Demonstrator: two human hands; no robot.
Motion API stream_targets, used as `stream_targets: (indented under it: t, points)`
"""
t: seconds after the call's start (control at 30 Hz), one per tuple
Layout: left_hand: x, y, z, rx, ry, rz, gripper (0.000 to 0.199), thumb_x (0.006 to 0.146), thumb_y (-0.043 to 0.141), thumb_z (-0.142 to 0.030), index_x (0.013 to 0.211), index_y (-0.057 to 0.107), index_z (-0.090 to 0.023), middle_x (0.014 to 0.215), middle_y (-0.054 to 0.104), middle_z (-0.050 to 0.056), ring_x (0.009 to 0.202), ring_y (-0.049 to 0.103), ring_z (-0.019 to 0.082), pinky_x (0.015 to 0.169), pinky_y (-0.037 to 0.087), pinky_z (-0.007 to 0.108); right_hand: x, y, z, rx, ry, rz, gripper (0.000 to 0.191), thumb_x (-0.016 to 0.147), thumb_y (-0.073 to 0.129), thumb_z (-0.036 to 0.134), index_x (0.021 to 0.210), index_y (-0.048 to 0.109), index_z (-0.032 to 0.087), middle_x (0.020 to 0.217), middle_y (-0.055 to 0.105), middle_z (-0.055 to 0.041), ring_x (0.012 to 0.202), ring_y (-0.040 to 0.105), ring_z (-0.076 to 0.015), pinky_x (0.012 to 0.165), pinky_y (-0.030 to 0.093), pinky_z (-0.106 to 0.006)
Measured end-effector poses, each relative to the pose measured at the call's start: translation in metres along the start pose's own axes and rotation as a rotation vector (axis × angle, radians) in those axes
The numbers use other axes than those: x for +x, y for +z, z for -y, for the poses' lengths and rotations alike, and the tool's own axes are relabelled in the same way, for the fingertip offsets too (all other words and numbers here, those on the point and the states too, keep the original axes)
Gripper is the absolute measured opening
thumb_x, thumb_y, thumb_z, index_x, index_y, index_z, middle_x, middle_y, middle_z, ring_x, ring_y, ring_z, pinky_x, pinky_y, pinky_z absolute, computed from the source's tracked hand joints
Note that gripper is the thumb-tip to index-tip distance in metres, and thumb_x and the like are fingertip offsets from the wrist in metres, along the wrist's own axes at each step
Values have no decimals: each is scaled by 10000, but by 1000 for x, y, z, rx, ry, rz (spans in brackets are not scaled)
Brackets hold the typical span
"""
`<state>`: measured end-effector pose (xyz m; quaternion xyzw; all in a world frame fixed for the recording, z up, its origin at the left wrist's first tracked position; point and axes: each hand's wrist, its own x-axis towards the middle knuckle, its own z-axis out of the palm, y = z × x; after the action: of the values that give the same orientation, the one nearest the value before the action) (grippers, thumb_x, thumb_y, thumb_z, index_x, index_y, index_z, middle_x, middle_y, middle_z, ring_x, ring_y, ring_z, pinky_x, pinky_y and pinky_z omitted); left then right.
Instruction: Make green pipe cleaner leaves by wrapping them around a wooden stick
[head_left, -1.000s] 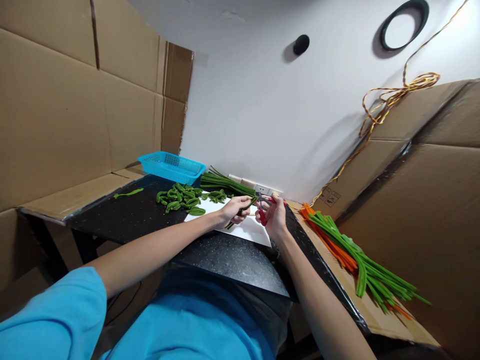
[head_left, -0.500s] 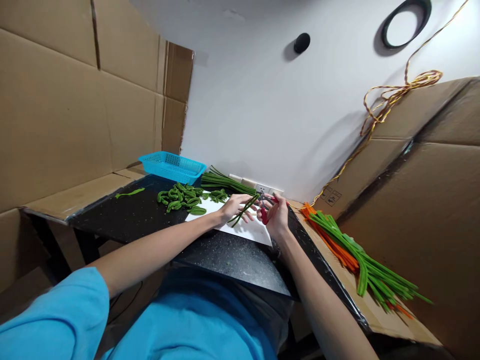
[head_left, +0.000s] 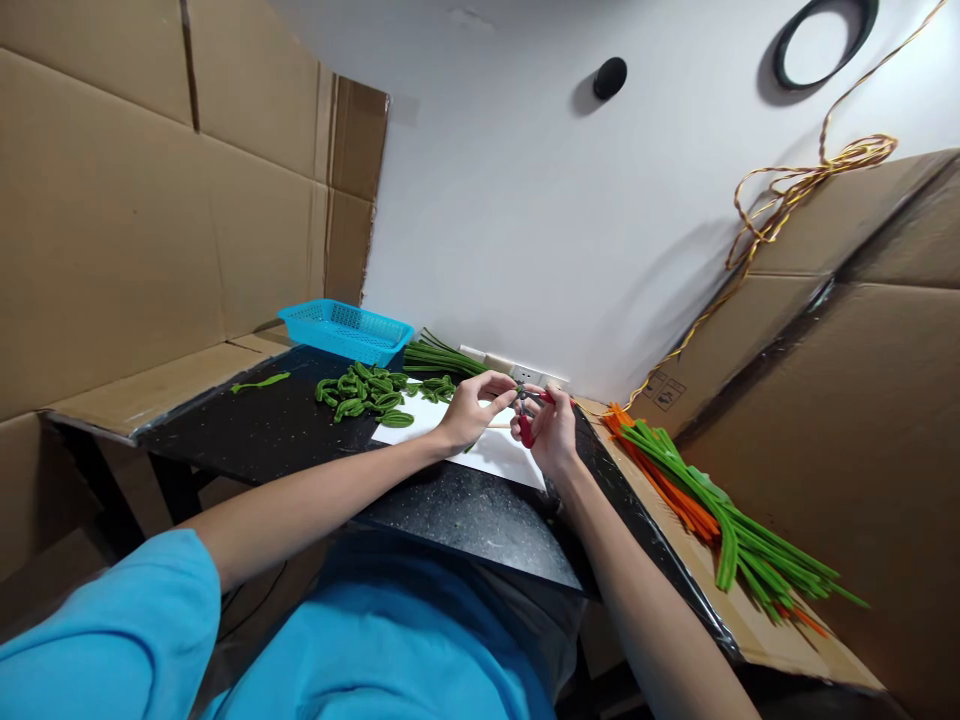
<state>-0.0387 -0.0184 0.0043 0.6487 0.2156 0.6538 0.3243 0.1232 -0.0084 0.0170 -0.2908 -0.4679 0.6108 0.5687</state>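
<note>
Right hand: closed round red-handled metal pliers
Left hand: fingertips pinched at the pliers' tip, over dark-green fuzzy stems, mostly hidden
Below: flat white sheet, black speckled surface
Behind: long dark-green bundle, partly blocked by the left hand
Left side: green looped pieces, blue perforated plastic basket
Cardboard print: black symbols, unreadable

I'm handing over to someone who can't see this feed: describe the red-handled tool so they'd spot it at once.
Start at the black table and find the white sheet on it. Near the sheet's right end, the person's right hand holds the red-handled tool. Its red grips and metal head set it apart from the green pieces heaped further left.
</note>
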Motion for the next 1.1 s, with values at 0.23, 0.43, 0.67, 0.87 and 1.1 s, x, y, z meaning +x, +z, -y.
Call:
stream_targets:
  t: [0.23, 0.43, 0.67, 0.87, 1.1]
  points:
    - [1, 3, 0, -182, -116, -42, 407, 729, 883, -349, 988, 656, -133, 879, 726, 59, 838, 691, 164, 793, 537, 278, -4, 5, 3, 9, -10, 55, 387, 826, 636, 567, 1007, 608, 226, 652, 626, 12, 442, 577, -179, 399, 434, -286]
    - [-2, 3, -8, -146, -140, 49, 368, 799, 816, -451, 893, 749, -102, 853, 734, 84, 745, 658, 160, 703, 523, 275, -5, 4, 5, 35, -4, 105, 397, 857, 601, 594, 1028, 592, 236, 679, 620, 12, 447, 568, -172, 401, 420, -276]
    - [-5, 8, -14, -206, -180, 59, 407, 894, 693, -526, 912, 692, -119, 652, 523, -28, 511, 412, 68, 448, 308, 198, -6, 4, 7, 67, -19, 136, 415, 864, 593, 604, 1043, 595, 230, 679, 603, 11, 458, 545, -159, 394, 398, -262]
    - [-4, 8, -19, -296, -278, 171, 407, 930, 628, -553, 882, 588, -151, 564, 374, -87, 432, 264, 55, 396, 209, 195, -7, 5, 7, 72, -5, 142, 416, 856, 603, 595, 1047, 591, 226, 700, 610, 8, 451, 550, -158, 387, 390, -264]
    - [-4, 11, -23, -346, -257, 234, 491, 871, 668, -652, 892, 533, -180, 569, 420, -96, 368, 239, 30, 365, 176, 206, -8, 6, 6, 80, 15, 72, 430, 821, 653, 598, 1031, 602, 227, 643, 620, 29, 416, 560, -155, 375, 406, -263]
